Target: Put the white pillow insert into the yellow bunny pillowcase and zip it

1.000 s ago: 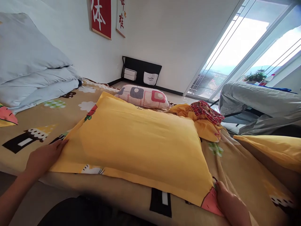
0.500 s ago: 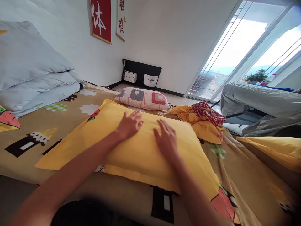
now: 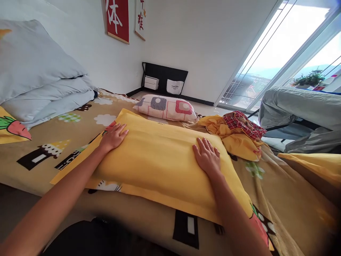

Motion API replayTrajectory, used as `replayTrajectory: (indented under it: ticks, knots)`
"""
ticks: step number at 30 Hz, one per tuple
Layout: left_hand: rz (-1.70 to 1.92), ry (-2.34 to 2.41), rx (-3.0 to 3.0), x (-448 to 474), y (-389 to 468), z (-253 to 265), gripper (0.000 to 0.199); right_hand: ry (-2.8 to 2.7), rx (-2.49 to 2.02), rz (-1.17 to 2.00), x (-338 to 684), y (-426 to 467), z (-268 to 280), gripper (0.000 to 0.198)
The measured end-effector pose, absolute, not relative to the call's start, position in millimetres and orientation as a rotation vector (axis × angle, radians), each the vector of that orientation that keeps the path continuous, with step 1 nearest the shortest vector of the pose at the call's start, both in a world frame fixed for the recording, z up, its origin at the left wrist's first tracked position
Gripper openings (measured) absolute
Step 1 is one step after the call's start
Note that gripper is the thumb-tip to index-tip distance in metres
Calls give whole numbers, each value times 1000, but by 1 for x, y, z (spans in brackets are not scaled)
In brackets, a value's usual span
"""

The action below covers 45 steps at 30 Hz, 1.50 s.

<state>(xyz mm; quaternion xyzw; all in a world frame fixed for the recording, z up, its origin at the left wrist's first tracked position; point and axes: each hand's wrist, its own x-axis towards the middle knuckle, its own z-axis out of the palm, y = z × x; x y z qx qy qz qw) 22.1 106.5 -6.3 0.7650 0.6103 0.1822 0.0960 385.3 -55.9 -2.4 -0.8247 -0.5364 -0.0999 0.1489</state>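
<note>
A plump yellow pillow (image 3: pixel 160 153) with a flat border lies in front of me on the bed, carrot prints showing at its corners. My left hand (image 3: pixel 114 137) rests palm down on the pillow's left end, fingers loosely stretched out. On its right end lies my right hand (image 3: pixel 207 156), flat, with the fingers a little apart. Neither hand grips anything. Beneath the pillow spreads a tan bedsheet (image 3: pixel 80 133) printed with clouds and little houses.
Beyond the pillow lies a pink-and-grey patterned pillow (image 3: pixel 166 107). Crumpled yellow bedding (image 3: pixel 238 144) and a red plaid cloth (image 3: pixel 243 124) are to its right. Folded white bedding (image 3: pixel 42 71) is piled at left. A grey-covered piece of furniture (image 3: pixel 306 106) stands near the window.
My hands have moved apart over the yellow pillow, the left one toward its left end and the right one toward its right end. The view has shifted slightly.
</note>
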Motion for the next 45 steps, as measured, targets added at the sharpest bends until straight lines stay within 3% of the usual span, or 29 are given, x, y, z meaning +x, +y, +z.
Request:
replayTrajectory:
  ticks: [45]
  knots:
    - [600,1849,2217,7,104,-20,63,-1505,-2444,-294,381,-68,-4,57]
